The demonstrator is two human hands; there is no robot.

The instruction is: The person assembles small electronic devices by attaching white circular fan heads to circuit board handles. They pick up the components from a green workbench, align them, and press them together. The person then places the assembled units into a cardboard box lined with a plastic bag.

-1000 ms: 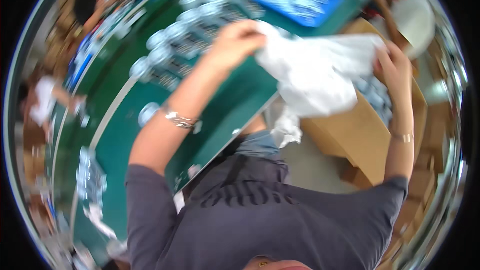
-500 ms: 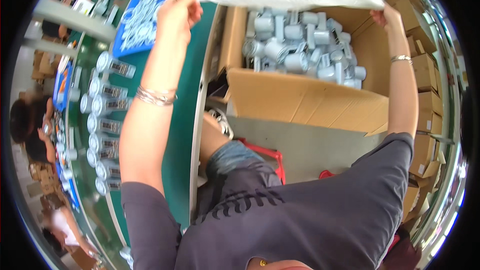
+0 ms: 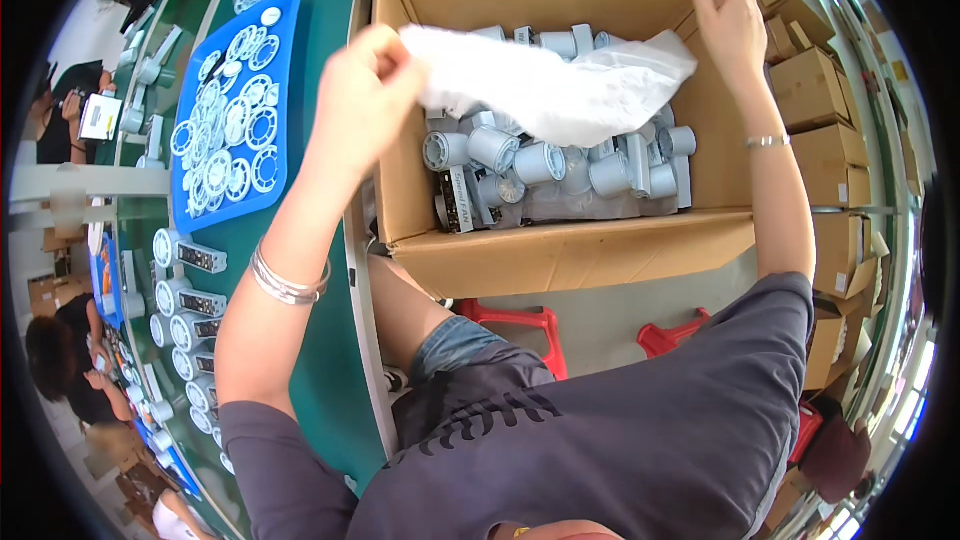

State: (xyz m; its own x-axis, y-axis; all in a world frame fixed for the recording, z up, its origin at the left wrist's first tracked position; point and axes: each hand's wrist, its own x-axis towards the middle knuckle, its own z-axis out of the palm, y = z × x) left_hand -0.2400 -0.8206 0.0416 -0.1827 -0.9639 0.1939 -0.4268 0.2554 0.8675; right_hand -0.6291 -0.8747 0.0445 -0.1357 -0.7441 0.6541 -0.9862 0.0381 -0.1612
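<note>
My left hand is closed in a pinch on one corner of a thin white sheet, soft and crumpled like plastic or foam wrap. The sheet droops over a large open cardboard box, and its far end hangs free. My right hand is at the box's right rim with thumb and fingers apart, away from the sheet. Inside the box lie many pale grey-blue cylindrical housings with flat rectangular stems, partly covered by the sheet. Whether my right fingers touch the cardboard, I cannot tell.
On the green bench at left are a blue tray of pale rings and a row of similar housings. Red stools stand below the box. Cardboard cartons are stacked at right. Other people work at far left.
The sheet was stretched between both hands above the box's far side; now its right end is loose. My right hand has let go, and the sheet has come nearer, over the housings.
</note>
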